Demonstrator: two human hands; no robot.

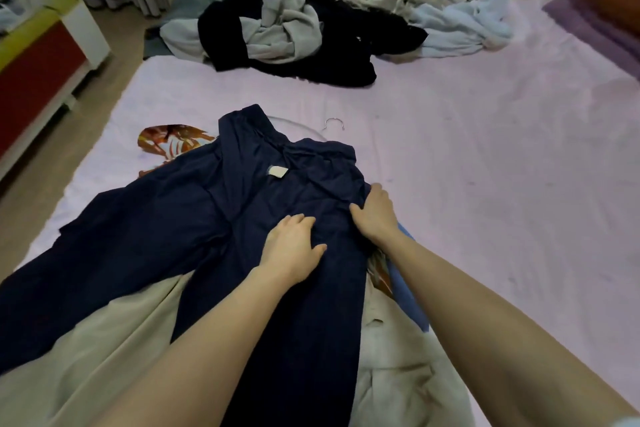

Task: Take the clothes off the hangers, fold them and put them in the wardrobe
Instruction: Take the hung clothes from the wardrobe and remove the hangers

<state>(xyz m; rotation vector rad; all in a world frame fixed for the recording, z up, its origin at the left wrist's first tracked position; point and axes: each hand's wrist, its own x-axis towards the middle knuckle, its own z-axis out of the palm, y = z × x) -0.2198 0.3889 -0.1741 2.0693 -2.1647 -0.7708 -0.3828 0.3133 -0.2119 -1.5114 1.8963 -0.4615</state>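
Observation:
Navy blue trousers (194, 215) lie spread on the pink bed sheet (485, 166), waistband away from me, a white label showing inside. A clear hanger with a metal hook (334, 122) sticks out from under the waistband. My left hand (292, 248) rests flat on the fabric near the crotch. My right hand (375, 210) grips a fold of the trousers at their right edge, thumb on top. Beige garments (398, 371) lie under the trousers near me.
A heap of black and grey clothes (294, 35) sits at the far side of the bed, with pale blue and beige clothes (460, 24) to its right. An orange patterned cloth (169, 142) peeks out on the left. A red and white cabinet (41, 62) stands on the left.

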